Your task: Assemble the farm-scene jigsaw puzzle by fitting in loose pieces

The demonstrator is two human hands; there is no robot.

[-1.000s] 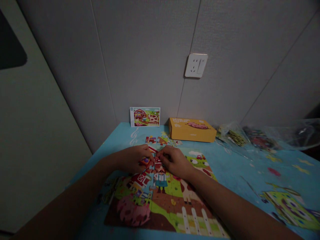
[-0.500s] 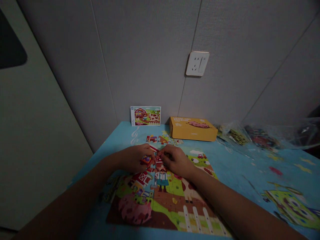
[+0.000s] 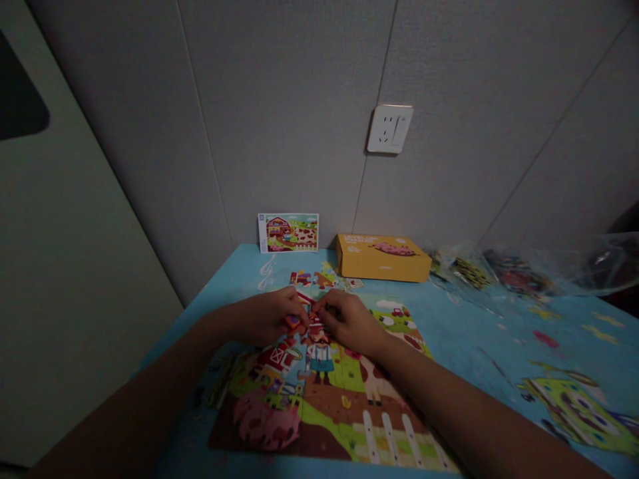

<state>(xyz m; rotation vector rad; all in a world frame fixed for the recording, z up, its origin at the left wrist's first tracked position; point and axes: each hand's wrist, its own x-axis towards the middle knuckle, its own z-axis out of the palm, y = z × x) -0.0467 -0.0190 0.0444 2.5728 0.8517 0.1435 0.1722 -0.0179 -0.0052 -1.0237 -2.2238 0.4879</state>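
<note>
A partly built farm jigsaw puzzle (image 3: 324, 399) lies on the blue patterned table (image 3: 464, 339) in front of me. My left hand (image 3: 267, 316) and my right hand (image 3: 349, 320) meet at the puzzle's far edge, fingers curled. Between their fingertips sits a red and white puzzle piece (image 3: 305, 299), pinched from both sides. A small orange bit shows under my left fingers. Several loose puzzle pieces (image 3: 319, 278) lie just beyond the hands.
A reference picture card (image 3: 288, 232) leans on the grey wall. A yellow puzzle box (image 3: 382, 257) lies beside it. Clear plastic bags (image 3: 519, 276) with things inside sit at the right. A wall socket (image 3: 389, 129) is above. The table's left edge drops off near my left arm.
Both hands stay together at the puzzle's far edge, with only small finger shifts. The view has wobbled slightly.
</note>
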